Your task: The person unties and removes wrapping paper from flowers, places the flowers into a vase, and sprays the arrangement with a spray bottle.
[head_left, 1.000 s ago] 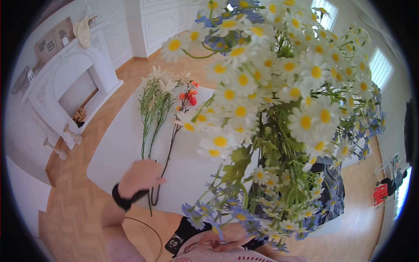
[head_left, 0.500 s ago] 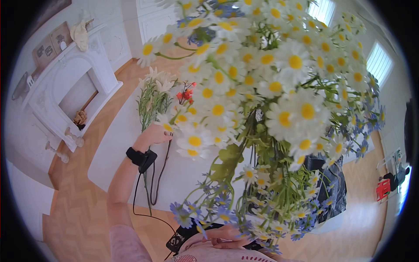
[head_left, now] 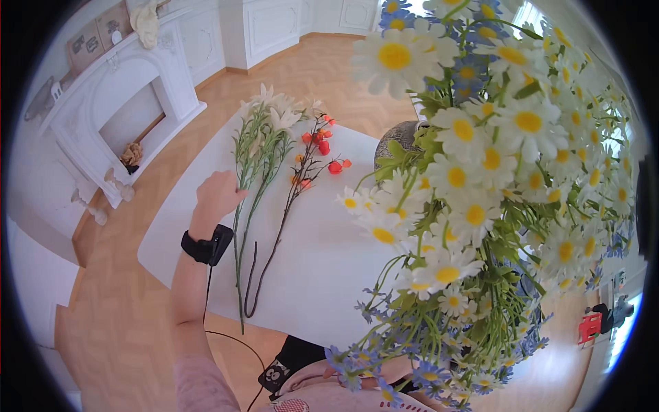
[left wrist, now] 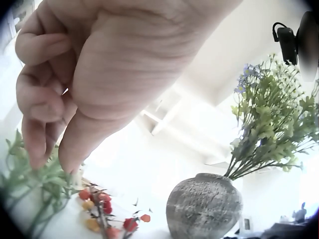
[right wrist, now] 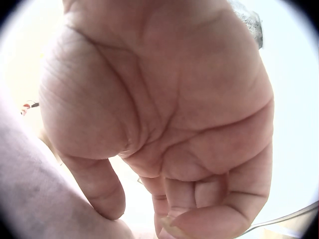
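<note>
My left hand (head_left: 218,194) reaches over the white table, right at the green stems of the white lilies (head_left: 264,134). In the left wrist view its thumb and fingers (left wrist: 37,142) point down into the green leaves (left wrist: 47,181), with thumb tip and fingertips apart. Just right of the lilies lies a dark branch with red and orange blossoms (head_left: 324,147). My right hand (right wrist: 164,109) hangs loosely curled in front of my body, holding nothing; daisies partly cover it in the head view.
A large bunch of white daisies and small blue flowers (head_left: 473,213) fills the right side, standing in a grey textured vase (left wrist: 204,206). The white table (head_left: 322,261) lies below. Beyond it stands a white fireplace (head_left: 123,103). A cable (head_left: 237,338) runs from my left wrist.
My left hand has moved forward from the lower stems to the leafy part of the lilies. The daisy bunch now appears farther right, uncovering more of the red-blossomed branch. My right hand stays low.
</note>
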A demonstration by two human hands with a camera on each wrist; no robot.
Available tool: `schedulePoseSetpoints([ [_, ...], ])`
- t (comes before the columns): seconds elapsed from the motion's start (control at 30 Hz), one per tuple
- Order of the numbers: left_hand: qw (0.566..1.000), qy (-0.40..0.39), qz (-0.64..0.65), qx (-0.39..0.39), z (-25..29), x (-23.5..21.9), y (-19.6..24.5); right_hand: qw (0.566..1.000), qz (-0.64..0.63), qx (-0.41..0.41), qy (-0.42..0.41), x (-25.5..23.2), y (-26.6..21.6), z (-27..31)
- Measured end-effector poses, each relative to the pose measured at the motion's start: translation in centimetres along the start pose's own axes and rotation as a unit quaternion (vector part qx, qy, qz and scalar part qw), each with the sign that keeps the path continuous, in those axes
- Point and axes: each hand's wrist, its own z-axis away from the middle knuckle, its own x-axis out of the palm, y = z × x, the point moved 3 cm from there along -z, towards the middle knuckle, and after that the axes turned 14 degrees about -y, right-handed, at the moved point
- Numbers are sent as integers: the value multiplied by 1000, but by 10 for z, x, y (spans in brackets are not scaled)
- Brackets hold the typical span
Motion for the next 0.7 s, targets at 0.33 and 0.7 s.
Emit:
schedulePoseSetpoints([
  [0.33, 982, -162, 93, -28, -2, 36, -28, 1000, -5, -21, 12, 5, 6, 3],
  [0.7, 851, -146, 504, 26, 4, 21, -75, 999, -18, -46, 1, 12, 19, 2],
])
